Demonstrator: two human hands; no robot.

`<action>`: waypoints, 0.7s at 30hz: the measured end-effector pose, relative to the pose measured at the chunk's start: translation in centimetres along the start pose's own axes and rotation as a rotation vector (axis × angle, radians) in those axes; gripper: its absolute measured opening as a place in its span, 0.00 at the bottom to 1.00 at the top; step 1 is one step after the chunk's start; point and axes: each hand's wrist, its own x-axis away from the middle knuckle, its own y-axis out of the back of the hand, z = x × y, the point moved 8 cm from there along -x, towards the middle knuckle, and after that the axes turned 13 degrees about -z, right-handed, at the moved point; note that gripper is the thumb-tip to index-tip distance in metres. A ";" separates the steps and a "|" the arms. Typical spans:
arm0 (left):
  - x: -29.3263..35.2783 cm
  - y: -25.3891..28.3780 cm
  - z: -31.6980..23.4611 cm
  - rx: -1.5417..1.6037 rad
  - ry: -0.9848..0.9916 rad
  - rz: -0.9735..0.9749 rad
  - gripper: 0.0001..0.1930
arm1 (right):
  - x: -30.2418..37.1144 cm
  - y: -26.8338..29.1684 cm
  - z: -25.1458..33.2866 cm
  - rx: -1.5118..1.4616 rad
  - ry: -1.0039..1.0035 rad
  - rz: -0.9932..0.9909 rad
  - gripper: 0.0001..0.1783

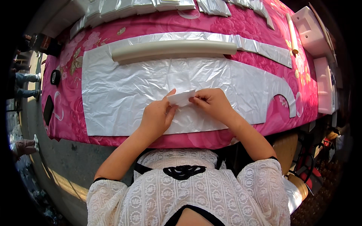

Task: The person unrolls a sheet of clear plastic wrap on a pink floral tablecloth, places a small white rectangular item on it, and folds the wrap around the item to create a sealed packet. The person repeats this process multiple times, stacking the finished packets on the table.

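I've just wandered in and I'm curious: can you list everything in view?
tablecloth: one, pink floral, across the middle
plastic sheet: one, silvery white, on the tablecloth
thick tube: one, beige, on the sheet
thin tube: one, beige, upper right
plastic stacks: several, silvery, top
round object: one, black, left
flat object: one, black, left
boxes: at least two, whitish, right
bystanders' legs: several, blue and brownish, far left
clutter: uncounted, mixed, lower right
small piece: one, white, above the sheet
lace top: one, white, bottom
left hand: one, bare, piece's left
right hand: one, bare, piece's right
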 end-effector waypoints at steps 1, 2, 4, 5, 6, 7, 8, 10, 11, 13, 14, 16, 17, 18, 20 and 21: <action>-0.5 0.2 0.0 0.052 0.073 -0.012 0.27 | -0.3 -0.1 -0.8 -0.013 -0.152 0.027 0.06; -1.2 0.6 -0.1 0.103 0.147 -0.024 0.28 | -1.0 -0.2 -0.9 -0.010 -0.100 0.002 0.11; -1.9 0.9 0.5 0.175 0.240 -0.049 0.31 | -1.8 -0.6 -1.4 -0.025 -0.245 0.106 0.12; -2.0 0.8 0.9 0.196 0.257 -0.062 0.33 | -2.0 -0.9 -1.7 -0.033 -0.317 0.158 0.13; -2.2 0.8 1.3 0.215 0.274 -0.077 0.35 | -2.2 -1.0 -2.0 -0.065 -0.346 0.166 0.13; -2.5 0.8 1.7 0.237 0.321 -0.073 0.36 | -2.3 -1.2 -2.3 -0.097 -0.374 0.174 0.14; -2.7 0.7 2.1 0.259 0.367 -0.068 0.37 | -2.4 -1.3 -2.6 -0.128 -0.403 0.181 0.14; -2.6 0.5 2.7 0.302 0.440 -0.062 0.39 | -2.8 -1.4 -2.6 -0.101 -0.434 0.211 0.14; -2.6 0.4 2.9 0.323 0.464 -0.063 0.39 | -2.8 -1.5 -2.7 -0.088 -0.450 0.225 0.15; -2.6 0.8 2.6 0.327 0.453 -0.089 0.40 | -2.9 -1.5 -2.9 -0.100 -0.471 0.226 0.15; -2.4 1.4 2.0 0.309 0.419 -0.113 0.40 | -2.9 -1.5 -3.0 -0.106 -0.482 0.226 0.15; -2.2 2.4 0.8 0.137 0.242 -0.187 0.39 | -2.9 -1.5 -2.8 -0.120 -0.507 0.239 0.15; -2.1 2.7 0.1 -0.014 0.096 -0.236 0.39 | -2.9 -1.4 -2.8 -0.127 -0.520 0.245 0.15; -1.9 2.9 -0.8 -0.168 -0.049 -0.286 0.39 | -2.9 -1.4 -2.7 -0.116 -0.524 0.245 0.15; -1.9 2.1 -2.6 -0.202 -0.270 -0.280 0.39 | -2.9 -1.3 -2.8 -0.094 -0.533 0.246 0.15; -1.6 1.6 -3.7 -0.222 -0.378 -0.275 0.39 | -2.9 -1.4 -2.8 -0.108 -0.521 0.239 0.15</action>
